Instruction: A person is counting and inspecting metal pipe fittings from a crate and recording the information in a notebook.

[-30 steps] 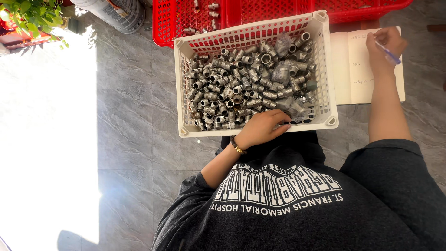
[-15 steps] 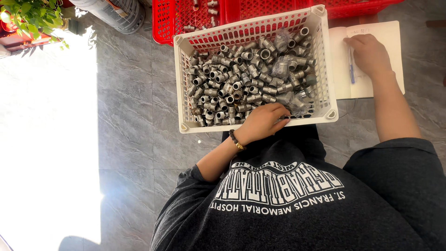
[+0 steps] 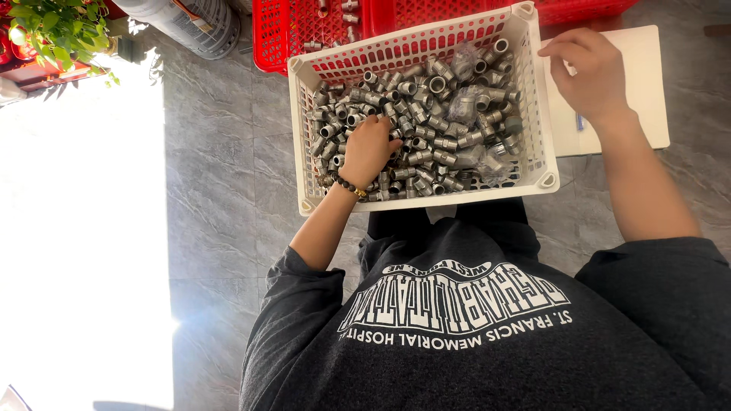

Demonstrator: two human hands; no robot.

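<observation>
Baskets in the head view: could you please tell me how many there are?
3. A white basket of grey metal fittings sits in front of the person; two red baskets lie beyond it, one upper left, one upper right. More may be out of frame.

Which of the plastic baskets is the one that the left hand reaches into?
The white basket, full of grey metal fittings. The left hand lies on them. The red baskets behind it are nearly empty, and no hand is in them.

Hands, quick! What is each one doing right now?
Left hand: curled down among the metal fittings in the white basket; a grip cannot be told.
Right hand: loosely open over the white notepad, holding nothing visible.
</observation>
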